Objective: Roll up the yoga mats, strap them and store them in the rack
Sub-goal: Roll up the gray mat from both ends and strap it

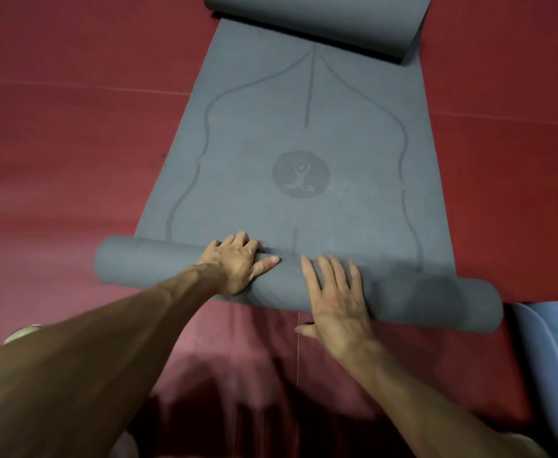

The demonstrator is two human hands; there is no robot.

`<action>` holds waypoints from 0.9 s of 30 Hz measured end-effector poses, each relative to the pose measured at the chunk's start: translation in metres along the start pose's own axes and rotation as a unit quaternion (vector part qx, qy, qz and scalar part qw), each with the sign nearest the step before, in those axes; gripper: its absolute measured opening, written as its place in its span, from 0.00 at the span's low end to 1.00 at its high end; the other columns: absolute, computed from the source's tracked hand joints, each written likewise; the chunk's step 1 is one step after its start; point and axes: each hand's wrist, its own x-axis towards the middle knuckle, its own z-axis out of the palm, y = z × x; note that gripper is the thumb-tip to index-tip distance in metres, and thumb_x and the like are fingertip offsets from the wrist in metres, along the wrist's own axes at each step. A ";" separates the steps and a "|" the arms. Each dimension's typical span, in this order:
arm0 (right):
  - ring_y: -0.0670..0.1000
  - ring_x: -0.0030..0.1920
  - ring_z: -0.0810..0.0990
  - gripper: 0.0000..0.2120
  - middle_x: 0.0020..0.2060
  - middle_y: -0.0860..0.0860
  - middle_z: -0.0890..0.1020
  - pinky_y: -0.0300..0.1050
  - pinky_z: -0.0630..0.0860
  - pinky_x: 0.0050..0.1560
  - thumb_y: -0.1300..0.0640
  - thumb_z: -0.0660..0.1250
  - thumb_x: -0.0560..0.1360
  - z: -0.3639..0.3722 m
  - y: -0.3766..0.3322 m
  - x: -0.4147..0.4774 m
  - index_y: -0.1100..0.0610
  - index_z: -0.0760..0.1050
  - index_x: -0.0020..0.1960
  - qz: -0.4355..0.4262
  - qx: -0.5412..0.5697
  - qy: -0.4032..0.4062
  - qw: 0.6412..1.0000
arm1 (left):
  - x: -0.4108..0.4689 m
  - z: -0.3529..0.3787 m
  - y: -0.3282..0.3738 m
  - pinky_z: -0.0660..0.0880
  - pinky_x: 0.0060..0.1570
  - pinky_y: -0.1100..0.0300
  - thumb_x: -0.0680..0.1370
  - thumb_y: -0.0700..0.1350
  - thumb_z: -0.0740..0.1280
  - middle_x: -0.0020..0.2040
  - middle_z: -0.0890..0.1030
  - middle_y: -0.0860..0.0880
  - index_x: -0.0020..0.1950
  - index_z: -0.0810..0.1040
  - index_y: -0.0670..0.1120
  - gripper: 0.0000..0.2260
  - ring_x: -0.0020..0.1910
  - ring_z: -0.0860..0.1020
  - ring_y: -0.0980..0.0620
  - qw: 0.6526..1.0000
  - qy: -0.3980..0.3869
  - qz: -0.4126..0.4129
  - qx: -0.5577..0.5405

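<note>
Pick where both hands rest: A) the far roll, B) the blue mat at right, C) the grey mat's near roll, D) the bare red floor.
C: the left hand and the right hand both lie on the near roll of the grey mat.

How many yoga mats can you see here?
2 at least: the half-rolled grey mat in the middle, a blue mat at the right edge. The grey roll at the top may be a third.
</note>
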 end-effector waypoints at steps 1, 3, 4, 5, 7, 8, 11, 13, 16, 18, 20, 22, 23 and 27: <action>0.62 0.60 0.76 0.63 0.59 0.61 0.77 0.66 0.70 0.63 0.35 0.81 0.40 0.002 0.001 0.003 0.60 0.70 0.69 0.002 -0.002 -0.004 1.000 | 0.003 -0.002 -0.001 0.63 0.65 0.50 0.78 0.66 0.48 0.62 0.71 0.47 0.64 0.70 0.49 0.27 0.66 0.69 0.47 1.000 -0.007 -0.002 -0.006; 0.62 0.56 0.77 0.61 0.57 0.61 0.77 0.64 0.70 0.59 0.37 0.82 0.40 0.004 0.003 0.013 0.60 0.71 0.68 0.006 -0.010 -0.011 1.000 | 0.008 -0.004 -0.003 0.64 0.63 0.50 0.78 0.67 0.48 0.60 0.73 0.47 0.59 0.71 0.49 0.26 0.63 0.71 0.48 0.999 -0.005 -0.010 -0.030; 0.60 0.53 0.77 0.59 0.54 0.60 0.78 0.62 0.71 0.56 0.39 0.82 0.40 0.004 0.004 0.018 0.59 0.72 0.67 0.007 -0.017 -0.013 1.000 | 0.009 -0.005 -0.003 0.64 0.62 0.50 0.78 0.66 0.49 0.59 0.75 0.47 0.57 0.72 0.49 0.25 0.62 0.73 0.48 0.999 0.005 -0.013 -0.041; 0.59 0.49 0.78 0.55 0.51 0.58 0.78 0.59 0.71 0.52 0.42 0.83 0.40 0.003 0.006 0.023 0.58 0.73 0.65 0.005 -0.025 -0.010 1.000 | 0.009 -0.006 -0.001 0.64 0.61 0.50 0.79 0.65 0.49 0.58 0.76 0.47 0.55 0.72 0.49 0.23 0.61 0.74 0.48 0.999 0.022 -0.017 -0.042; 0.57 0.44 0.78 0.47 0.46 0.55 0.79 0.55 0.72 0.47 0.48 0.82 0.45 0.002 0.011 0.031 0.55 0.75 0.63 0.005 -0.032 -0.004 0.999 | 0.009 -0.006 0.004 0.64 0.60 0.50 0.81 0.61 0.48 0.58 0.78 0.46 0.54 0.73 0.49 0.21 0.60 0.75 0.46 0.998 0.060 -0.025 -0.015; 0.57 0.44 0.78 0.45 0.44 0.55 0.78 0.54 0.72 0.46 0.49 0.81 0.45 0.000 0.013 0.033 0.55 0.75 0.62 0.004 -0.029 -0.008 1.000 | 0.008 -0.006 0.007 0.64 0.60 0.51 0.82 0.58 0.48 0.58 0.78 0.45 0.55 0.74 0.48 0.20 0.60 0.75 0.46 0.997 0.077 -0.030 0.004; 0.57 0.46 0.78 0.40 0.45 0.53 0.78 0.53 0.72 0.47 0.48 0.80 0.49 -0.014 0.019 0.039 0.54 0.73 0.59 -0.010 -0.017 -0.032 0.999 | 0.003 -0.012 0.010 0.65 0.61 0.52 0.83 0.54 0.47 0.59 0.79 0.44 0.57 0.75 0.46 0.20 0.62 0.74 0.45 0.995 0.092 -0.019 0.021; 0.57 0.54 0.76 0.39 0.52 0.52 0.77 0.53 0.68 0.53 0.44 0.78 0.56 -0.026 0.021 0.042 0.52 0.68 0.62 -0.023 0.002 -0.095 0.995 | -0.004 -0.016 0.009 0.64 0.62 0.53 0.83 0.54 0.47 0.61 0.78 0.45 0.61 0.74 0.48 0.20 0.63 0.74 0.46 0.996 0.084 0.000 0.022; 0.56 0.58 0.75 0.39 0.56 0.51 0.76 0.53 0.68 0.57 0.42 0.78 0.58 -0.037 0.023 0.040 0.51 0.65 0.63 -0.016 0.041 -0.168 0.985 | -0.032 -0.009 0.012 0.61 0.65 0.54 0.80 0.61 0.42 0.64 0.74 0.47 0.68 0.69 0.50 0.27 0.64 0.71 0.46 0.996 0.084 0.024 0.034; 0.56 0.56 0.77 0.38 0.55 0.51 0.78 0.52 0.71 0.56 0.42 0.77 0.57 -0.042 0.021 0.033 0.51 0.66 0.61 -0.022 0.059 -0.195 0.979 | -0.058 -0.001 0.016 0.59 0.67 0.55 0.73 0.66 0.38 0.65 0.71 0.48 0.71 0.67 0.50 0.36 0.64 0.70 0.46 0.995 0.091 0.049 0.011; 0.56 0.55 0.78 0.38 0.54 0.52 0.79 0.50 0.73 0.55 0.43 0.76 0.57 -0.044 0.020 0.023 0.51 0.66 0.62 -0.026 0.078 -0.241 0.967 | -0.077 0.006 0.021 0.56 0.68 0.55 0.74 0.67 0.45 0.66 0.69 0.49 0.73 0.65 0.51 0.33 0.64 0.68 0.47 0.995 0.078 0.052 -0.047; 0.55 0.55 0.78 0.40 0.54 0.51 0.79 0.47 0.73 0.53 0.44 0.77 0.57 -0.047 0.021 0.014 0.51 0.66 0.65 -0.024 0.096 -0.281 0.955 | -0.090 0.016 0.031 0.52 0.71 0.55 0.78 0.64 0.55 0.67 0.67 0.50 0.74 0.63 0.53 0.28 0.66 0.65 0.47 0.995 0.060 0.029 -0.070; 0.55 0.55 0.78 0.41 0.55 0.51 0.79 0.46 0.73 0.53 0.44 0.77 0.57 -0.049 0.020 0.009 0.49 0.66 0.66 -0.027 0.101 -0.300 0.948 | -0.095 0.021 0.037 0.49 0.72 0.54 0.78 0.64 0.57 0.68 0.66 0.50 0.75 0.61 0.53 0.29 0.67 0.63 0.48 0.996 0.047 0.014 -0.068; 0.52 0.52 0.78 0.41 0.53 0.48 0.79 0.45 0.73 0.50 0.45 0.79 0.56 -0.047 0.020 -0.005 0.46 0.66 0.65 -0.029 0.131 -0.355 0.925 | -0.109 0.043 0.044 0.47 0.72 0.54 0.71 0.73 0.51 0.69 0.65 0.52 0.75 0.58 0.55 0.37 0.69 0.61 0.50 0.999 0.021 0.009 -0.042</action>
